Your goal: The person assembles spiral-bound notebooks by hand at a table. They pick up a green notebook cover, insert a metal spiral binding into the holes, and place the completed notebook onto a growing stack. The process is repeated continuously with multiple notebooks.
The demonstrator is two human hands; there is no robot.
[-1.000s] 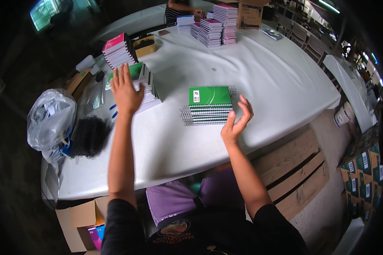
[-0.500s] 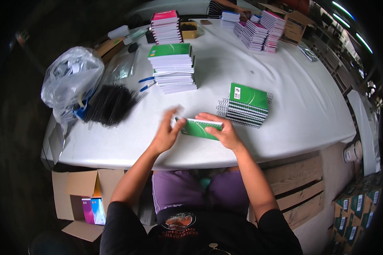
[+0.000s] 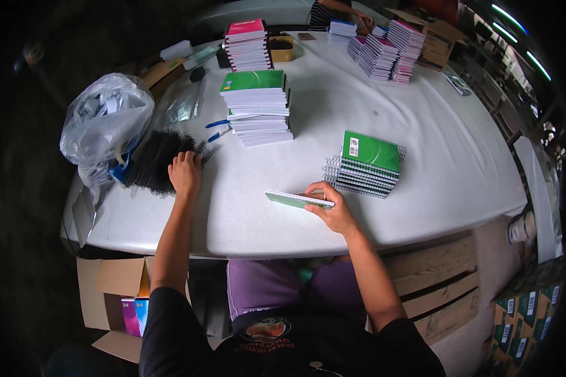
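Observation:
My right hand grips a green-covered notebook by its right end, thumb in front and fingers behind. The notebook is tilted nearly edge-on, its white page edges upward, above the near part of the table. At the left, my left hand is on a pile of black spiral binding coils, its fingers curled down and closed on coils at the pile's right side. Right of the notebook stands a stack of green notebooks with spiral wires sticking out at the sides. A taller stack of green-covered page blocks stands farther back.
Blue pens lie beside the tall stack. A clear plastic bag bulges at the left edge. Pink-topped stacks and purple-edged stacks stand at the back, near another person's arm. An open carton sits below the table.
My left hand has let go of the notebook and moved left to the coil pile. The notebook, now in my right hand alone, has tipped nearer to edge-on.

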